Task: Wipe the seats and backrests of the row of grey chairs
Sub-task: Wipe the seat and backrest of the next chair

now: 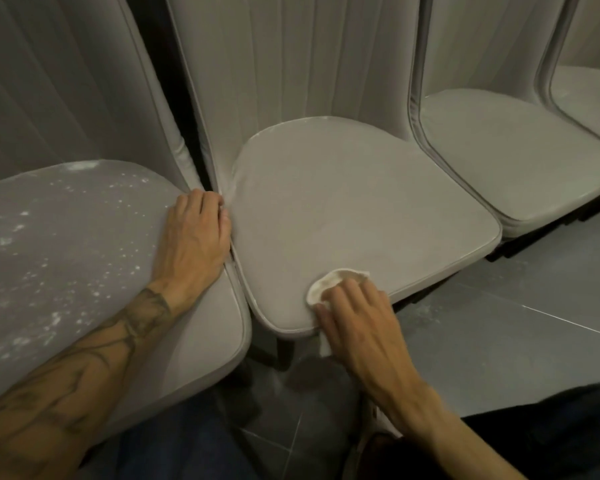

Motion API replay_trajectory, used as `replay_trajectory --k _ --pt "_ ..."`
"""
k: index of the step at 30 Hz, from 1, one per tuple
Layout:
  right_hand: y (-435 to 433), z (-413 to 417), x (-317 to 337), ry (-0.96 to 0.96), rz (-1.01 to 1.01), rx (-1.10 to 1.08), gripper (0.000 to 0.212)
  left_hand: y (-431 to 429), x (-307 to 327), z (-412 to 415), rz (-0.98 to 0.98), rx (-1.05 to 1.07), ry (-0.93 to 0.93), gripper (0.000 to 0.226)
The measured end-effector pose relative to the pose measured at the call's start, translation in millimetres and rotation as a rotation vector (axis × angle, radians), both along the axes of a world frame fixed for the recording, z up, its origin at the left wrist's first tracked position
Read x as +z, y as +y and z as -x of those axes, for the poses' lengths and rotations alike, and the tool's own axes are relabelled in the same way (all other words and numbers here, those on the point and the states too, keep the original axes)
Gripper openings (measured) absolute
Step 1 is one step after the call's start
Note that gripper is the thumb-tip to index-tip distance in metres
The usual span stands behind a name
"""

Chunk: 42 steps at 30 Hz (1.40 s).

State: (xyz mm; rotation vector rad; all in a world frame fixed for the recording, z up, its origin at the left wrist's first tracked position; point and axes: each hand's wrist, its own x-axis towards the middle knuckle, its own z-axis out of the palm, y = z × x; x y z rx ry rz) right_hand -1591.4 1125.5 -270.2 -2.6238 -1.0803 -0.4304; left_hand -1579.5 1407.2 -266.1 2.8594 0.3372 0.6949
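A row of grey padded chairs stands side by side. The middle chair's seat lies in front of me, its ribbed backrest rising behind. My right hand presses a small white cloth onto the seat's front edge. My left hand rests flat, fingers together, on the right edge of the left chair's seat, fingertips at the gap between the two chairs. That left seat is speckled with white dust. Two more chair seats follow to the right.
Grey tiled floor with pale dust marks lies in front of the chairs at the right. Dark chair legs show under the seats. My dark trouser legs are at the bottom of the view.
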Motion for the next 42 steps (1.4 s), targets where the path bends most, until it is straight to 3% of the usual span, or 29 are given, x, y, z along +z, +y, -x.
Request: replay_trajectory --k 2,6,10,13,16,20,24,28,32,35,38,42 --pt "4 5 -1 -0.003 -0.031 -0.070 0.012 -2 4 3 0.005 -0.013 0.018 0.017" --pt "53 37 -11 0.058 -0.042 0.030 0.014 -24 3 15 0.037 -0.054 0.027 0.019" --pt "20 14 -7 -0.026 0.007 0.134 0.012 -38 -9 21 -0.070 -0.071 0.014 0.024" --pt "-23 -15 -1 -0.040 0.013 0.001 0.017 -35 -14 20 -0.087 -0.084 -0.010 0.023" --pt "-3 -2 -4 0.009 -0.102 -0.151 0.017 -36 -16 20 -0.095 -0.074 -0.007 0.024" --pt "39 30 -21 0.085 -0.110 -0.029 0.016 -39 -12 20 -0.095 -0.055 0.007 0.027" --pt "-18 -10 -16 0.031 -0.039 0.025 0.024 -39 -10 22 -0.107 -0.073 0.015 0.026" --pt "-70 -61 2 0.042 -0.056 -0.198 0.023 -38 -10 21 -0.106 -0.066 0.018 0.025" --pt "-39 -45 9 0.153 -0.224 -0.330 0.021 -39 -11 22 -0.106 -0.057 0.012 0.023" --pt "2 -10 2 0.146 -0.108 -0.175 0.027 -39 -11 21 -0.117 -0.056 0.022 0.023" --pt "-23 -29 6 0.101 -0.001 -0.063 0.028 -38 -10 22 -0.147 -0.073 0.023 0.025" --pt "-93 -95 13 0.115 0.009 -0.144 0.022 -38 -9 23 -0.190 -0.068 0.053 0.030"
